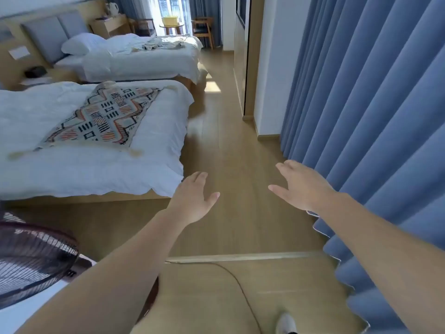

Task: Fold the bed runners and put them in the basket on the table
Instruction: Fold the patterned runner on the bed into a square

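A patterned bed runner [103, 116] in grey, orange and black lies flat and slanted across the near white bed [96, 169]. A second runner [163, 43] lies crumpled on the far bed [144, 63]. A yellow basket [170, 20] stands on a small round table [171, 26] by the far window. My left hand [192, 201] and my right hand [301, 186] are stretched out over the wooden floor, fingers apart, holding nothing. Both are off the near bed's foot corner, apart from the runner.
A blue curtain [373, 104] hangs along the right. A dark standing fan [31, 256] is at the lower left, and a cord [240, 285] trails over the floor. Wooden chairs [202, 28] flank the round table. The floor aisle [224, 131] runs past both beds to the window.
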`<state>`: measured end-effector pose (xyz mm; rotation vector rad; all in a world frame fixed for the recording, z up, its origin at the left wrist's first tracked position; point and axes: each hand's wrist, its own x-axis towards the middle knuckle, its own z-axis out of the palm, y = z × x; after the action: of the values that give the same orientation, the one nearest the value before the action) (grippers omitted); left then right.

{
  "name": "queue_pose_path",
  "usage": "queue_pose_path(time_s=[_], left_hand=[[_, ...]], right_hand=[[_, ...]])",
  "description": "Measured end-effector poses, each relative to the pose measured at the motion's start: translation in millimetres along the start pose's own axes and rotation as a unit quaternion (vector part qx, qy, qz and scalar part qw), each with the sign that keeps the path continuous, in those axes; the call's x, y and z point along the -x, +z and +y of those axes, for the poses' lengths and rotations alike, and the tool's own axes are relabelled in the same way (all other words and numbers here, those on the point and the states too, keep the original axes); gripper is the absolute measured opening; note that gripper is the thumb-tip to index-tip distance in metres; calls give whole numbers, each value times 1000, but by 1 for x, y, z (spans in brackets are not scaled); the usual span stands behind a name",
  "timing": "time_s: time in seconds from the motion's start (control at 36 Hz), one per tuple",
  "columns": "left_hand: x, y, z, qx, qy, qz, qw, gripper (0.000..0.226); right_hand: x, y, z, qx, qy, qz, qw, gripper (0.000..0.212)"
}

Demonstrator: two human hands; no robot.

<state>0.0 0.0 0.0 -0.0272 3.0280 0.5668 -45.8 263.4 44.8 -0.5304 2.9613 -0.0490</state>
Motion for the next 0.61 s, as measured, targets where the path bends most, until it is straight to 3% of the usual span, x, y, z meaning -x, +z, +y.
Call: queue_pose_path(time_s=[0.61], left_hand=[[-268, -9, 6, -23, -77, 57, 995, 69]], right_hand=[[-296, -21, 106, -42, -56, -8, 998, 67]])
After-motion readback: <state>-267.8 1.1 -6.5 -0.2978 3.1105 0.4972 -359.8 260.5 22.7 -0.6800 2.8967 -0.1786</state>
